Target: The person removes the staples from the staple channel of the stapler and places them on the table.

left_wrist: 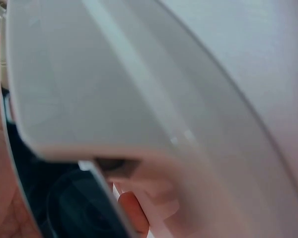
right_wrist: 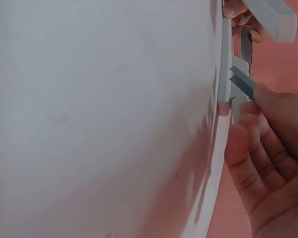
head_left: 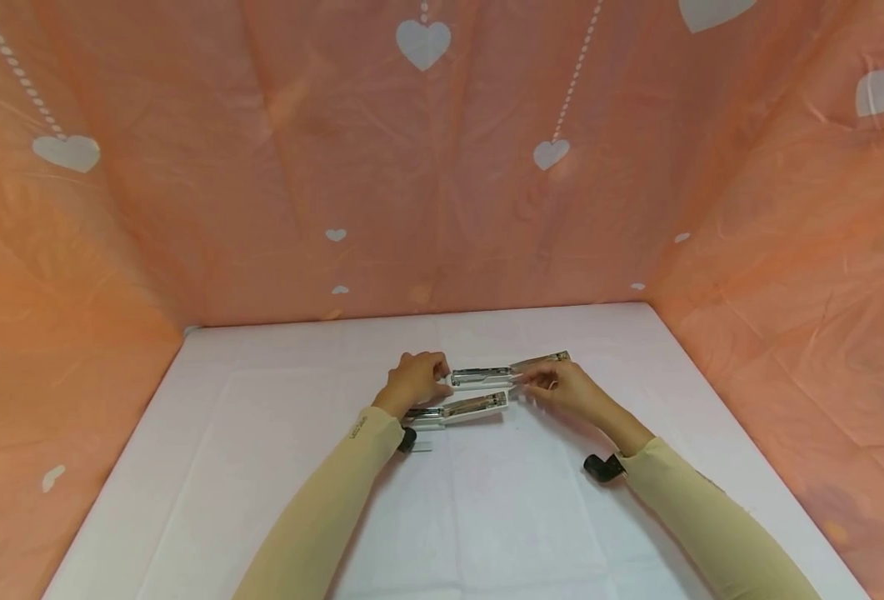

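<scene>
Two white staplers lie on the table with their tops swung open to the right. My left hand (head_left: 412, 382) holds the left end of the far stapler (head_left: 479, 385) between thumb and fingers. My right hand (head_left: 565, 392) is at that stapler's hinge side and pinches a short grey strip of staples (right_wrist: 242, 82), held beside the stapler in the right wrist view. The near stapler (head_left: 475, 407) lies just in front, its left end partly behind my left wrist. Its white casing (left_wrist: 89, 89) appears to fill much of the left wrist view, hiding most of the left hand.
Another thin staple strip (head_left: 422, 447) lies on the white-covered table (head_left: 516, 517), beside the left wrist camera. Orange curtains (head_left: 427, 183) with white hearts enclose the table at the back and both sides.
</scene>
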The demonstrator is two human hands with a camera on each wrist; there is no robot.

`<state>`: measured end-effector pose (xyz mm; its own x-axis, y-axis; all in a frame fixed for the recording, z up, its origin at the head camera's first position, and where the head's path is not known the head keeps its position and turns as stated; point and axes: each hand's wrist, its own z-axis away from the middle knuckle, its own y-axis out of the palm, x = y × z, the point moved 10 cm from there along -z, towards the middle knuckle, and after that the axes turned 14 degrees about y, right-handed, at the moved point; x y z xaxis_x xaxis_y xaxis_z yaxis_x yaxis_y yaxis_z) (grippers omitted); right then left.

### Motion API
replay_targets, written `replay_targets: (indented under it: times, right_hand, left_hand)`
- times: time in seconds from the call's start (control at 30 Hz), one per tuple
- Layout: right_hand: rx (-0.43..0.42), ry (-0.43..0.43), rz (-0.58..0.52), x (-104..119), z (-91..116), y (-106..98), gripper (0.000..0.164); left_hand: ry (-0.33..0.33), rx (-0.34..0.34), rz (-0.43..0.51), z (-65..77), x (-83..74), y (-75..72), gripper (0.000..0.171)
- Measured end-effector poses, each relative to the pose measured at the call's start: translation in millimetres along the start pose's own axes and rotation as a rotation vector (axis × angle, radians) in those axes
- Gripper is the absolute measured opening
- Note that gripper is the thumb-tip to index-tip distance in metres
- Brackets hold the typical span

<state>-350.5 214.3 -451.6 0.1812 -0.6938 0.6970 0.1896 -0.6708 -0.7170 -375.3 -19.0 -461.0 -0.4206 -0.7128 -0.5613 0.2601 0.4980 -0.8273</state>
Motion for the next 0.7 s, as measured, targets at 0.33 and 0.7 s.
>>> replay_targets:
  times: [0.33, 0.7]
  right_hand:
    - [0.022, 0.001, 0.035, -1.0, 1.9, 4.1, 0.015]
    - [0.038, 0.017, 0.069, -9.1, 3.6, 5.8, 0.016]
  left_hand:
    - [-0.001, -0.002, -0.002, -0.8, 0.3, 0.5, 0.024]
    - [-0.013, 0.002, -0.014, -1.3, 3.5, 2.4, 0.023]
